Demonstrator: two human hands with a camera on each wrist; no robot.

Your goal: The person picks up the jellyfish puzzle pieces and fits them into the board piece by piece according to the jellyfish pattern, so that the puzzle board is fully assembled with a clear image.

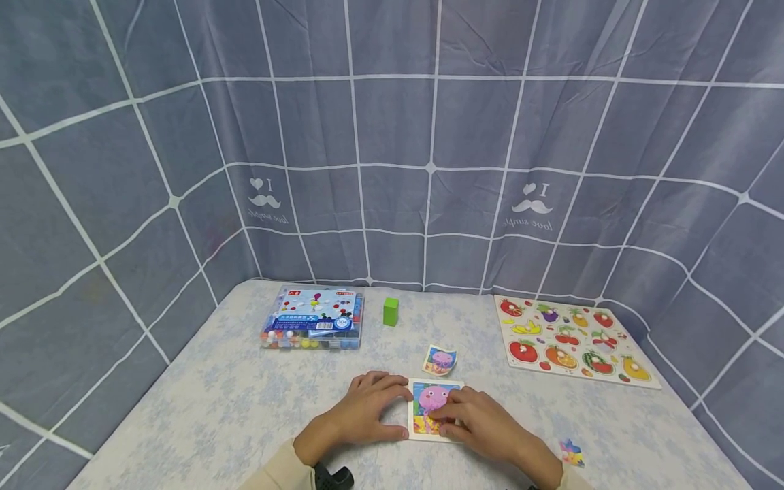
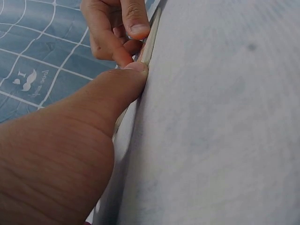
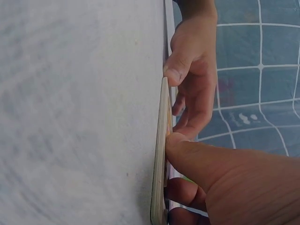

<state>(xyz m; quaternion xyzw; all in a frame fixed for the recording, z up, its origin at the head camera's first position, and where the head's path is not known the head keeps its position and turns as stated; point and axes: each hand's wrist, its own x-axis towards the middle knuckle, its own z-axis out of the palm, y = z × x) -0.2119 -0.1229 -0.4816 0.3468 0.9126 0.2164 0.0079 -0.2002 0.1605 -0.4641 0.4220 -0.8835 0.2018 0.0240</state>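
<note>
A small white-framed puzzle board (image 1: 433, 437) with a pink octopus picture lies flat on the table between both hands. At its left edge is my left hand (image 1: 370, 412), thumb at the lower corner and forefinger higher up, with a wide gap between them. My right hand (image 1: 484, 422) reaches over the right part of the board, fingers bent and fingertips on the picture. Its thumb (image 3: 187, 150) touches the board's face in the right wrist view. I cannot tell whether a piece is pinched there. A loose puzzle piece (image 1: 571, 452) lies beside the right wrist.
Just behind the board is a small octopus picture card (image 1: 439, 360), slightly curled. Farther back stands a green block (image 1: 390, 312). A clear case (image 1: 312, 320) of coloured balls sits at the back left, and a fruit puzzle board (image 1: 576, 340) at the back right. A grid-patterned curtain (image 1: 392, 122) encloses the table.
</note>
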